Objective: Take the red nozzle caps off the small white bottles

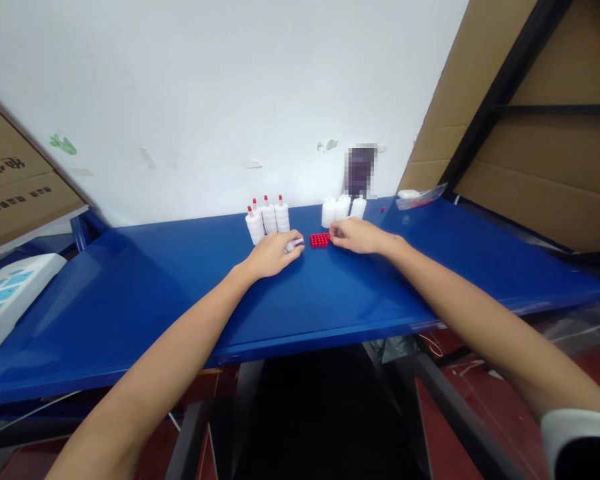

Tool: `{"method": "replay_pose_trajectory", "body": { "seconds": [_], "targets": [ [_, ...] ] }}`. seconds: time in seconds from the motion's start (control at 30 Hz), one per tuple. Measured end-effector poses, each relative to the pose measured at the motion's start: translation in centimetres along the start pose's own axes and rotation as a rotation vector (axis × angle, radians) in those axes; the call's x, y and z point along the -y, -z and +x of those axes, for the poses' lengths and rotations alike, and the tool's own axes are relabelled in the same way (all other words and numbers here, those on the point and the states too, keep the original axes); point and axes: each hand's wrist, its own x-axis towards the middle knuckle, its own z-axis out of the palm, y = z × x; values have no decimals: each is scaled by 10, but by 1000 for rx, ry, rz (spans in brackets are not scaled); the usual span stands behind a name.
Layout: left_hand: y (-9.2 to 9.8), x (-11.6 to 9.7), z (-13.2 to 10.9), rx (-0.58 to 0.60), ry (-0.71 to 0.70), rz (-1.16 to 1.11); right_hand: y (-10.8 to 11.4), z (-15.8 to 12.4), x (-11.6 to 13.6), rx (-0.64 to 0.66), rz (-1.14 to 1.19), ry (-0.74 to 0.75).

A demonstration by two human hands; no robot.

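My left hand point(274, 253) is closed around a small white squeeze bottle point(292, 247), which lies tilted with its narrow end to the right; most of it is hidden by the fingers. Just right of it, a tight block of small red caps point(319, 240) sits on the table. My right hand point(359, 235) is at the right edge of this block, thumb and finger pinched at a red cap there. Behind my left hand stand several white bottles with red tips point(269, 217). Several white bottles without red tips point(336, 211) stand behind my right hand.
The blue table point(160, 287) runs up to a white wall point(205, 100). One loose red cap point(383, 209) and a clear plastic bag point(423, 197) lie at the back right. A white device with blue panels point(17, 300) is at the left edge. Cardboard point(545, 193) borders the right side.
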Motion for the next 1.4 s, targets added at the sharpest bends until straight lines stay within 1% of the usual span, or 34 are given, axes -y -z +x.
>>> {"method": "replay_pose_trajectory", "body": {
  "seconds": [0.37,0.47,0.6,0.7,0.8,0.9,1.07,1.13,1.2,1.27,1.3,1.37,1.4],
  "targets": [
    [-1,1,0,7,2,6,0,0,-3,-12,8,-3],
    [0,0,0,5,-2,16,4,-4,1,-93,77,70],
    [-1,-8,-3,-17,-20,-21,7,-11,20,-233,254,215],
    [-3,-16,-5,-40,-44,-56,4,-14,36,-238,318,304],
    [-3,-18,-5,-61,-35,-62,-1,-15,45,-222,331,378],
    [-3,-15,-5,-79,-3,-69,-5,-13,46,-199,338,418],
    [-1,-12,-5,-51,-13,-110,-11,-7,46,-219,313,420],
    [-2,-11,-4,-71,-2,-131,-9,-5,44,-259,315,391],
    [-1,-10,-4,-101,11,-129,-3,-5,37,-372,281,303],
    [-1,-8,-3,-99,-2,-104,7,-6,22,-514,172,141],
    [0,-7,-3,-77,-15,-88,12,-7,13,-554,88,39],
    [1,-6,-2,-50,-24,-64,20,-8,-8,-576,-31,-152],
    [2,-6,-1,-53,-22,-58,23,-8,-17,-573,-64,-220]
  ]
}}
